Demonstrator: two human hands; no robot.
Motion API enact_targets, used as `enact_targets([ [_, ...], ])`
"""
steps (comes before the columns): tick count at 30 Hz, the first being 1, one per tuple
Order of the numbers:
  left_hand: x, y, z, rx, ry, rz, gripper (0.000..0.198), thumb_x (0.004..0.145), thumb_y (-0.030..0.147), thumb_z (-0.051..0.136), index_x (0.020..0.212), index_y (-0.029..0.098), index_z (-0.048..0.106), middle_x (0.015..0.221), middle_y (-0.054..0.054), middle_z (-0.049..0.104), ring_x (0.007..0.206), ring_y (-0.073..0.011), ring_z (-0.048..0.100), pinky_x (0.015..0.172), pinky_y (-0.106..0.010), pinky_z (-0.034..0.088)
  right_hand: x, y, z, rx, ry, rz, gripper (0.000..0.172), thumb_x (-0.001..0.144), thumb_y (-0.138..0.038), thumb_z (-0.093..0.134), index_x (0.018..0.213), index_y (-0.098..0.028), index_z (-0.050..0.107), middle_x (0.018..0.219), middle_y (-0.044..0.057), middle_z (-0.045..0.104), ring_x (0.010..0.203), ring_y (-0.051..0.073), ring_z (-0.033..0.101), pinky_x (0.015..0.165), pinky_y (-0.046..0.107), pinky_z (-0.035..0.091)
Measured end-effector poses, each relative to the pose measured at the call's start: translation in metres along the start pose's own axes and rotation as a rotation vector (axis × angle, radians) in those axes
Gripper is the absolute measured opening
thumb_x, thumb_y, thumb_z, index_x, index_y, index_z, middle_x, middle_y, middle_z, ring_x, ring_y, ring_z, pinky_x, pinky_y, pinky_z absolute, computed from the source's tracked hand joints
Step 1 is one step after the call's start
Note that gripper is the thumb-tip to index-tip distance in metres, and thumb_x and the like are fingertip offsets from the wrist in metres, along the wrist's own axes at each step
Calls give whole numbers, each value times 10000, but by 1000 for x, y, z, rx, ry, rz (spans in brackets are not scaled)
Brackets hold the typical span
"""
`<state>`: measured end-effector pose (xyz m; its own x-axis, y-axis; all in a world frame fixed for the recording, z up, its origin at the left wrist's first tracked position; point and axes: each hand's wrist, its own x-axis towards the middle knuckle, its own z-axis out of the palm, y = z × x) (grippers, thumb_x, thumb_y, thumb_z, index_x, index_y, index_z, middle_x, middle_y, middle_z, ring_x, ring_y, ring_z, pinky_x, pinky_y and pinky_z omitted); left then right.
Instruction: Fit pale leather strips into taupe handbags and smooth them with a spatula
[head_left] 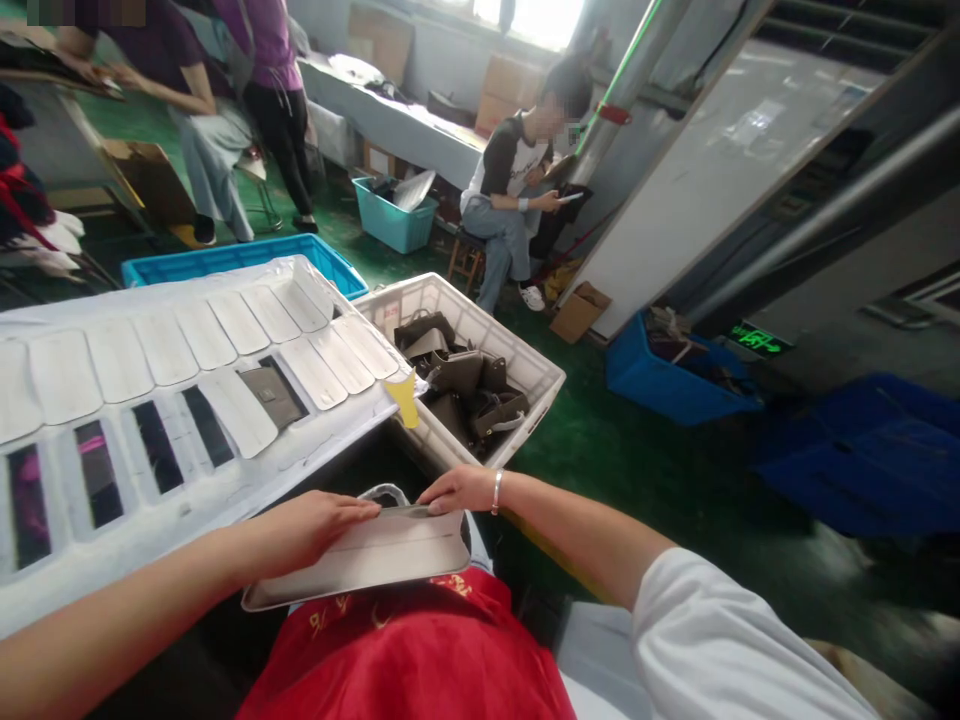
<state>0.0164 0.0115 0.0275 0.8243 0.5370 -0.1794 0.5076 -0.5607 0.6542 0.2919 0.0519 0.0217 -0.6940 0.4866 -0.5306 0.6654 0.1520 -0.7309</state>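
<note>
White-covered desk [300,455] is lined with rows of pale strips [154,350] beyond the left hand [322,525]. Dark items [457,375] are piled in a white crate [536,388] ahead of the right hand [463,489]. Beneath both hands, a cream panel [375,552] is tilted; the left is laid flat on it, fingers extended, while the right's fingers are bent at its upper edge, whether gripping cannot be told.

Panel [367,553] in front, table [300,460] to its left, filled crate [495,337] just beyond.

floor [577,430]: green | wall [446,45]: grey | window [553,20]: bright | long table [375,115]: along wall | sign [759,340]: glowing green
</note>
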Motion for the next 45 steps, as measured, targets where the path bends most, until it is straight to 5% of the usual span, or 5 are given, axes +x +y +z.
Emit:
enact_targets([
  [13,-14,-13,11,89,47,43,452,874,138,389,1309,219,479,1305,-80,534,1112,-217,568,922,-291,467,40,-25,16,42,-82,-39,383,859,-343,539,1200,-177,598,1164,49,626,1078,189,573,931,239,416],
  [25,-53,-19,-16,-216,61,-76,343,915,266,393,1191,260,597,1270,-25,569,1093,-181,581,954,-257,450,77,-64,27,-9,-148,-141,390,897,-306,476,1240,-140,558,1233,74,576,1124,175,543,965,238,388],
  [34,-87,-34,-8,24,134,-87,383,891,180,418,1239,271,551,1273,-41,568,1100,-184,576,946,-283,467,115,-94,46,-115,-94,-220,384,897,-388,462,1180,-175,610,1119,66,649,1001,197,605,850,246,438],
  [38,-88,-24,-6,193,130,-97,453,862,139,441,1298,255,484,1307,-54,537,1152,-195,536,989,-316,430,104,-87,42,-160,-99,-218,412,906,-383,446,1223,-155,576,1171,89,618,1053,223,583,883,270,430],
  [45,-78,-11,3,424,124,-123,438,758,95,484,1170,183,603,1275,-89,562,1198,-296,478,1008,-446,377,44,-43,19,-185,34,-105,341,865,-356,530,1141,-187,637,1099,49,661,982,200,623,844,241,465],
])
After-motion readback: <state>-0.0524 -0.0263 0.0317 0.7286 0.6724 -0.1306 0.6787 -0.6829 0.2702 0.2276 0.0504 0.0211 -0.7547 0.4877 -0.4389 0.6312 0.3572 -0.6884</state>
